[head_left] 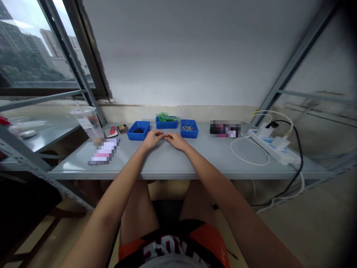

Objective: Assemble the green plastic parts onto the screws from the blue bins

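Over the middle of the grey table, my left hand (153,139) and my right hand (175,140) meet at the fingertips. Both are closed in a pinch; whatever is between the fingers is too small to make out. Just left of my left hand stands a blue bin (138,130) with small dark pieces (138,131) in it. A second blue bin (189,130), right behind my right hand, holds small shiny metal parts (187,128). Behind both hands, a third blue bin (166,125) is heaped with green plastic pieces (165,117).
A lidded plastic cup (88,124), a phone (104,151) and a small white dish with a red item (112,131) are at the left. At the right lie a blurred dark object (225,129), a white power strip (275,147) and looping cables (249,162). A wall stands behind.
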A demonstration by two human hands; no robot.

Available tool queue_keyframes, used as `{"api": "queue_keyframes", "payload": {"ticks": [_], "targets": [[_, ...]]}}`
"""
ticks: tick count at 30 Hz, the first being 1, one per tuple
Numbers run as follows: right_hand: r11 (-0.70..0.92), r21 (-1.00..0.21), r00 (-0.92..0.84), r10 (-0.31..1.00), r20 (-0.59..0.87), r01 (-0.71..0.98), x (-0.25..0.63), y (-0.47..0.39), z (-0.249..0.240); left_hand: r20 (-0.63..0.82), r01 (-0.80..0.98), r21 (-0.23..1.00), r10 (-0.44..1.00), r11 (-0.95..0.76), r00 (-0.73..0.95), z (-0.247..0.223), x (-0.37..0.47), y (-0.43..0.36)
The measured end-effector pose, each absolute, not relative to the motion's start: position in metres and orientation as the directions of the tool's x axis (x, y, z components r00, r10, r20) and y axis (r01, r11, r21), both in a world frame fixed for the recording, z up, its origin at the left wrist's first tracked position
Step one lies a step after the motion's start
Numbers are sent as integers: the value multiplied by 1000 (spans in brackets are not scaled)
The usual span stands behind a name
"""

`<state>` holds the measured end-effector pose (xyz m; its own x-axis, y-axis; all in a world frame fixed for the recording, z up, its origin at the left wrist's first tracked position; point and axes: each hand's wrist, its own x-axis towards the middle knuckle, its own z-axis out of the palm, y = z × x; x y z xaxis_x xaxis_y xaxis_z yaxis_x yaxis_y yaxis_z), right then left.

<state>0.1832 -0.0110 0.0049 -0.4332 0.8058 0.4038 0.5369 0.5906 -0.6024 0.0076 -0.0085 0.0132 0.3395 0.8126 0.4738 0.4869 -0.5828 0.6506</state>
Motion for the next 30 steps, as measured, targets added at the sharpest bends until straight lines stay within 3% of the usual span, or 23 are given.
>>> {"api": "queue_keyframes", "payload": {"ticks": [4,14,23,30], "targets": [[601,-615,-394,799,454,511,184,-11,7,453,506,673,841,-540,295,11,7,-7],[611,-582,-404,791,459,536,184,-12,10,443,541,607,813,-582,378,9,6,-5],[556,-652,-304,830,468,516,187,-11,12,460,570,580,811,-582,361,7,2,-2],[562,-592,-383,827,412,577,192,-7,8,485,596,561,811,-575,327,9,1,-3]]}}
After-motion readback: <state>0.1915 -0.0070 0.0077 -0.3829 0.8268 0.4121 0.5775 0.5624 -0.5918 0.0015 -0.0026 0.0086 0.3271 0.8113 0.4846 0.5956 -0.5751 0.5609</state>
